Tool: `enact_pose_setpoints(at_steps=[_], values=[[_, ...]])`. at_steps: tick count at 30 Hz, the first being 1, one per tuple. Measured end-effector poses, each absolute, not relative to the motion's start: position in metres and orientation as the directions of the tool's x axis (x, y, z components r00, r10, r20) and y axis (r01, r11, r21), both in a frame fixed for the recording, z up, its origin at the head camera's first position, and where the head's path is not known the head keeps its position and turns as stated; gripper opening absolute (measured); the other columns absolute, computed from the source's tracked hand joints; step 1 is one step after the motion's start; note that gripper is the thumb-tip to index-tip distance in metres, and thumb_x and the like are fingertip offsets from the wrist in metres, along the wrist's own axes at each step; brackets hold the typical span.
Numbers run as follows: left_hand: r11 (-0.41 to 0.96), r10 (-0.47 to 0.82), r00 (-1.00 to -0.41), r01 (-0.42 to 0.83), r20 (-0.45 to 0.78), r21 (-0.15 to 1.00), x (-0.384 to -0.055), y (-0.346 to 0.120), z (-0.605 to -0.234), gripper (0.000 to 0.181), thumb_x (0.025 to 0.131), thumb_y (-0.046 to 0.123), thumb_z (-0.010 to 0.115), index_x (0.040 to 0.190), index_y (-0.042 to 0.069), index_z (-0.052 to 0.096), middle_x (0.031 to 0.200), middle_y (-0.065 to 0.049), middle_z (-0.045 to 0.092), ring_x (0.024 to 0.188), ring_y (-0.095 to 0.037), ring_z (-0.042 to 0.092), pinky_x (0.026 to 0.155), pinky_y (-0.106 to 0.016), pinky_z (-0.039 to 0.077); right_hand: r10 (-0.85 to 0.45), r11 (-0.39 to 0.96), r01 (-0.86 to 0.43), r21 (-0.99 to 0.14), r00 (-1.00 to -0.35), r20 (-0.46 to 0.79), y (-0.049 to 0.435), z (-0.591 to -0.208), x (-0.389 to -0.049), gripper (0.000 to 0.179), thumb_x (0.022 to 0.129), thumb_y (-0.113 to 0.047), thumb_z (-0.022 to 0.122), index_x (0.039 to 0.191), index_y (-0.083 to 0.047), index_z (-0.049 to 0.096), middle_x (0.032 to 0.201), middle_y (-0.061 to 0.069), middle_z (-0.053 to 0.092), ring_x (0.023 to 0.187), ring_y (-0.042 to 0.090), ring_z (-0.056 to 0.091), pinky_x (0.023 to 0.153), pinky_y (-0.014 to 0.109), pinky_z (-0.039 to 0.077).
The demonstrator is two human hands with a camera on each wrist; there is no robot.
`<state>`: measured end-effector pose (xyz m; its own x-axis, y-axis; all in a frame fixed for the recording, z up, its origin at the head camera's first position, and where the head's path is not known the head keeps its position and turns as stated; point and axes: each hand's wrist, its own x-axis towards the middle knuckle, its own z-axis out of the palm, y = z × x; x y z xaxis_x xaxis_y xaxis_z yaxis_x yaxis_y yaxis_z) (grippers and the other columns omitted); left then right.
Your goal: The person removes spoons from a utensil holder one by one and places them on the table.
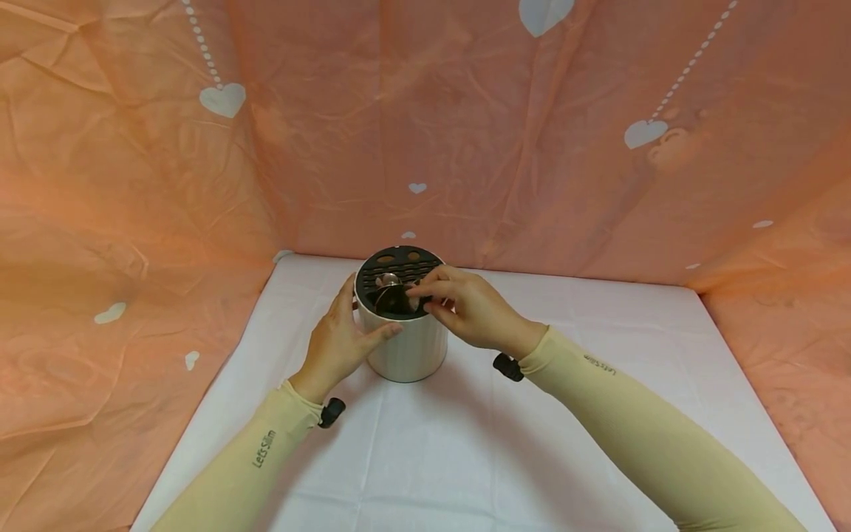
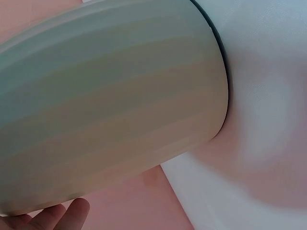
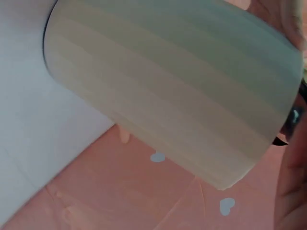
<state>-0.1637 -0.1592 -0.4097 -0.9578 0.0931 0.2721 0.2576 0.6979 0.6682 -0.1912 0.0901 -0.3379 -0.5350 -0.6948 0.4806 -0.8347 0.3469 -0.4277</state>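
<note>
A pale, ribbed cylindrical utensil holder with a black slotted top stands upright on the white table. Around its left side my left hand grips it near the rim, thumb across the front; in the left wrist view its fingers lie against the wall. My right hand is over the top's right side, fingertips pinching a shiny metal spoon by its bowl. Just behind, a smaller rounded metal piece sticks up. The spoon's lower part is hidden in the holder.
The white-covered table ends at an orange cloth backdrop printed with white hearts, which rises behind and on both sides. Behind the slots, two round openings show in the black top.
</note>
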Motion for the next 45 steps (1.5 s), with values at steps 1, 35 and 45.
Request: enact_pose_setpoints(at_steps=[1, 35, 45], values=[[0.697, 0.093, -0.957, 0.259, 0.273, 0.668, -0.164, -0.159, -0.409, 0.109, 0.078, 0.066, 0.075, 0.159, 0.021, 0.017, 0.15, -0.015, 0.041, 0.122, -0.039, 0.054, 0.087, -0.06, 0.048, -0.691, 0.356, -0.844, -0.402, -0.527, 0.495, 0.09, -0.338, -0.191, 0.029, 0.09, 0.003, 0.069, 0.116, -0.008, 0.074, 0.11, 0.002, 0.063, 0.081, 0.009, 0.059, 0.066, 0.027, 0.051], [0.707, 0.081, -0.967, 0.228, 0.243, 0.67, -0.162, -0.159, -0.409, 0.114, 0.078, 0.071, 0.071, 0.16, 0.017, 0.013, 0.15, -0.017, 0.04, 0.12, -0.037, 0.053, 0.084, -0.057, 0.049, -0.654, 0.387, -0.883, -0.265, -0.465, 0.596, 0.086, -0.335, -0.196, 0.018, 0.089, 0.0, 0.073, 0.09, -0.018, 0.076, 0.108, -0.002, 0.062, 0.091, 0.01, 0.063, 0.074, 0.026, 0.051], [0.713, 0.081, -0.962, 0.239, 0.261, 0.659, -0.161, -0.158, -0.408, 0.113, 0.078, 0.069, 0.072, 0.16, 0.016, 0.014, 0.148, -0.017, 0.042, 0.117, -0.037, 0.056, 0.082, -0.056, 0.05, -0.646, 0.356, -0.896, -0.266, -0.441, 0.623, 0.085, -0.324, -0.197, 0.017, 0.089, -0.001, 0.074, 0.097, -0.016, 0.076, 0.102, 0.001, 0.059, 0.087, 0.012, 0.061, 0.072, 0.026, 0.05]])
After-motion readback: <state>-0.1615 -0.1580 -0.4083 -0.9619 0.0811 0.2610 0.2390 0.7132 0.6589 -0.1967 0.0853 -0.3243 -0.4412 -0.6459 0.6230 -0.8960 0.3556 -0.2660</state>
